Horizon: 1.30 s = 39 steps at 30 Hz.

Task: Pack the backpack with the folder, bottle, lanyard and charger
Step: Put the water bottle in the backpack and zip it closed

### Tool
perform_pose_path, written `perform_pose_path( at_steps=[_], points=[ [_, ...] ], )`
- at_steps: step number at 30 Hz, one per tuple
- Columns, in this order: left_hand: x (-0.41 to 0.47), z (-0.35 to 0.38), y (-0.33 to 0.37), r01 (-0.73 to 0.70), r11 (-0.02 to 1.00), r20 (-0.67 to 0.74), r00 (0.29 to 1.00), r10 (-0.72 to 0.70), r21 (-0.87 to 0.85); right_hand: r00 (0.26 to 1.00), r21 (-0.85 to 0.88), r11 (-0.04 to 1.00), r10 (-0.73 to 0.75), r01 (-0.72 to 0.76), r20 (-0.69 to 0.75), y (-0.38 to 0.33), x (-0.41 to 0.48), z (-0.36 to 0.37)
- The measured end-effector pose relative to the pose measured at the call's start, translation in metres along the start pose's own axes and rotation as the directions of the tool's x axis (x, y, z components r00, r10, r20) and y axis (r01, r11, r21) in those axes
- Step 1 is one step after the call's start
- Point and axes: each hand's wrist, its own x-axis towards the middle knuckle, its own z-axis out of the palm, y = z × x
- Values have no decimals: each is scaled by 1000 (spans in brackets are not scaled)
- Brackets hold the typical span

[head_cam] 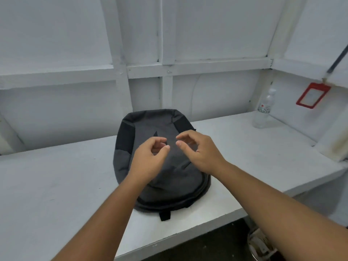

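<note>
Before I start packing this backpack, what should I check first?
1. Hands free: ok; left hand and right hand hover over the backpack, holding nothing.
2. Backpack steady: ok; it lies flat on the table.
3. Backpack open: not ok; it looks zipped shut.
4. Bottle located: ok; upright in the far right corner.
5. Lanyard located: ok; hanging on the right wall.
6. Folder and charger located: cannot tell; neither is in view.

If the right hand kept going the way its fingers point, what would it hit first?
Most likely the left hand, a small gap away from the right hand; depth is unclear, so perhaps the backpack beneath instead.
</note>
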Motion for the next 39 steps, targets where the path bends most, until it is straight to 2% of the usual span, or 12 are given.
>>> perform_pose_path(
  at_steps=[5,11,15,21,28,35,39],
  points=[
    [19,88,24,-45,994,134,989,59,-102,975,18,986,167,-166,-148,38,-26,-59],
    [46,197,63,-47,989,216,973,77,-141,939,44,972,233,-230,-251,102,-40,-144],
    [70,258,85,-45,990,243,967,78,-137,920,55,964,264,-259,-291,147,-36,-198],
    [103,330,110,-11,990,209,977,40,-141,919,42,951,308,-307,-247,210,-20,-267],
    [138,368,103,91,986,292,955,-48,-139,881,120,920,392,-374,-265,262,0,-301],
    [195,393,76,170,978,471,877,-93,-124,834,111,873,486,-474,-261,300,20,-327],
    [228,413,62,191,976,486,866,-118,-104,805,89,844,533,-530,-259,323,46,-344]
  ],
)
